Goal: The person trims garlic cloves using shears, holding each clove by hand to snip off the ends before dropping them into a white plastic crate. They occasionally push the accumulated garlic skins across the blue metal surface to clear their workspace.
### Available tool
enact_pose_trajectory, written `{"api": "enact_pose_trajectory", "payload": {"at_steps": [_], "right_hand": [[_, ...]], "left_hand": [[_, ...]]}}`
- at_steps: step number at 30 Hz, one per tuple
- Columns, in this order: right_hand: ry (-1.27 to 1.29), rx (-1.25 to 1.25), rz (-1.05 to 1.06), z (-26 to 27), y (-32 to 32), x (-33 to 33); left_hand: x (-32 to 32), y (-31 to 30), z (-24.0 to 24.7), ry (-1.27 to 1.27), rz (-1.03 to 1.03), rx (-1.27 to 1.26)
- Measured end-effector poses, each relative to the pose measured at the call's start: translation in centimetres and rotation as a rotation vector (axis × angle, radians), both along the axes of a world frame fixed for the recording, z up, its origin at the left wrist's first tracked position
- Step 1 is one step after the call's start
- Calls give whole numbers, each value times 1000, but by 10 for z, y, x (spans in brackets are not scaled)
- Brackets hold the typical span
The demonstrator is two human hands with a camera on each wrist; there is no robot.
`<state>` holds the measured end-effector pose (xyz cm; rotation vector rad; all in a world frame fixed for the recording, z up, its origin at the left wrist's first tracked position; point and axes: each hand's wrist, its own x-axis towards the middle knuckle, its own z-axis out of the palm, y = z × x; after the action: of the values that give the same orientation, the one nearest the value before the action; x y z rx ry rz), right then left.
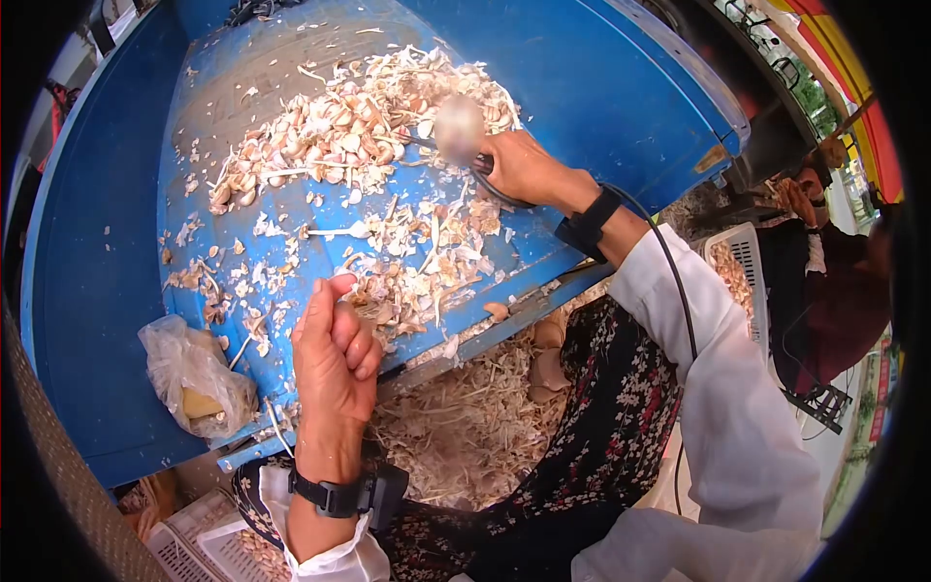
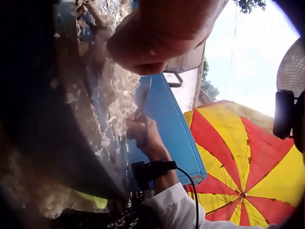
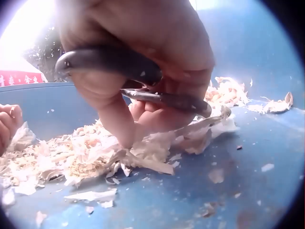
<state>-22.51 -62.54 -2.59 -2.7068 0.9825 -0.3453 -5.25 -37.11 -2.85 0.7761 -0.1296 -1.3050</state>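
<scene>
My right hand (image 1: 529, 170) holds scissors by their black handles (image 3: 109, 64), over the blue metal bed (image 1: 621, 107). Its fingertips are down among papery garlic skins (image 3: 90, 160). In the head view a round blurred patch hides the spot just past those fingers. The left hand (image 1: 335, 339) hovers at the bed's near edge, palm turned sideways and fingers loosely curled, with nothing visible in them. Skins and dry stalks (image 1: 417, 262) lie just beyond it. Farther back is a heap of loose garlic cloves (image 1: 339, 131), mixed with stalks toward its right end.
A clear plastic bag (image 1: 199, 373) with something yellowish in it sits at the bed's left front corner. Peelings (image 1: 456, 427) cover the ground below the edge. White crates (image 1: 745, 252) of cloves stand at right and lower left. A cable (image 1: 669, 262) runs along the right arm.
</scene>
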Motion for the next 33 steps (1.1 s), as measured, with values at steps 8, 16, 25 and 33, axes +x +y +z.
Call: {"api": "enact_pose_trajectory", "payload": {"at_steps": [8,16,25,33], "right_hand": [[-240,467,58,29,25,11],[-396,533,278,38,98,56],[-273,258,-246,2,-38,23],[-150,170,-27,17,-7,36]], "left_hand": [[0,-6,-5,-27,23,-45],[-17,-10,-1,200,-69,33],[-1,6,4,100,-48,-74],[-3,-3,8,-104,8,56]]}}
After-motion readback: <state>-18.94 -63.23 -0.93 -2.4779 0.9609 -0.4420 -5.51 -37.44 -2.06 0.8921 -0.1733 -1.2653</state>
